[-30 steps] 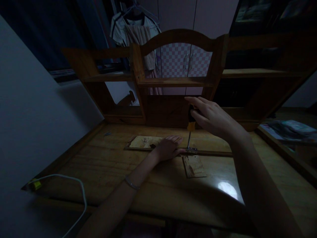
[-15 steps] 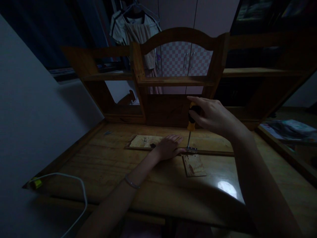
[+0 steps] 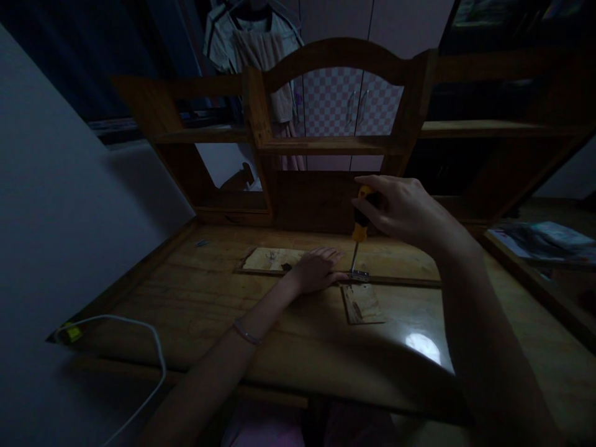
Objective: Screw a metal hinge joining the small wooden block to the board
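Observation:
My right hand (image 3: 395, 202) is wrapped around the yellow and black handle of a screwdriver (image 3: 359, 231). The screwdriver stands nearly upright, its tip down at a small metal hinge (image 3: 359, 276). That hinge lies across the edge of a long wooden board (image 3: 265, 259) and a small square wooden piece (image 3: 364, 304) in front of it. Flat on the long board rests my left hand (image 3: 319, 270), fingers stretched out and thumb reaching to the hinge's left end. Whether the tip sits in a screw is too small to tell.
All of this lies on a wooden desk (image 3: 186, 298) with a wooden shelf unit (image 3: 326, 149) along its back. Small screws (image 3: 202, 243) lie at the back left. A white cable (image 3: 156, 341) loops over the left front edge. Papers (image 3: 549, 242) are at the right.
The view has tilted down slightly. My right hand has turned a little on the screwdriver handle, while my left hand stays on the board.

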Available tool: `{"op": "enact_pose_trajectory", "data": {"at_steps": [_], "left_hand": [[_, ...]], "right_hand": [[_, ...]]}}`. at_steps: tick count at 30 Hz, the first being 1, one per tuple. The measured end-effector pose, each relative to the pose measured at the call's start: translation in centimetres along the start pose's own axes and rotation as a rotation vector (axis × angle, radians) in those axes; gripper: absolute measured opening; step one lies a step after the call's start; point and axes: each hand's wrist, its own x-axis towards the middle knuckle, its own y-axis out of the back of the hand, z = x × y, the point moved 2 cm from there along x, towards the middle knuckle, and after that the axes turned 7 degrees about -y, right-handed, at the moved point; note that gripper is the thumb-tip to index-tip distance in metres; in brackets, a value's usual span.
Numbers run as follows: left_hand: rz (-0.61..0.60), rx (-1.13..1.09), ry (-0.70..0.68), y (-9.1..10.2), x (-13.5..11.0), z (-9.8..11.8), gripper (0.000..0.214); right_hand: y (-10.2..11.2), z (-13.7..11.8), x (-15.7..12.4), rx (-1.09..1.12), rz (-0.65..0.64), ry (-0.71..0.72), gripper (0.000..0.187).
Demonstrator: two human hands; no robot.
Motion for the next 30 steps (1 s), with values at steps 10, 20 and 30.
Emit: {"op": "enact_pose_trajectory", "data": {"at_steps": [10,20,30], "left_hand": [[0.001,-0.017,0.003,-0.1,-0.1,0.0,0.061],[-0.009,-0.027,0.007,0.1,0.0,0.2,0.059],[-0.018,-0.036,0.012,0.2,0.0,0.0,0.059]], "right_hand": [[0.2,-0.2,-0.1,0.046,-0.036,0.017,0.047],[-0.2,-0.2,0.0,0.032,-0.043,0.028,0.049],[-0.4,0.1,0.0,0.063,-0.053,0.071,0.057]]}}
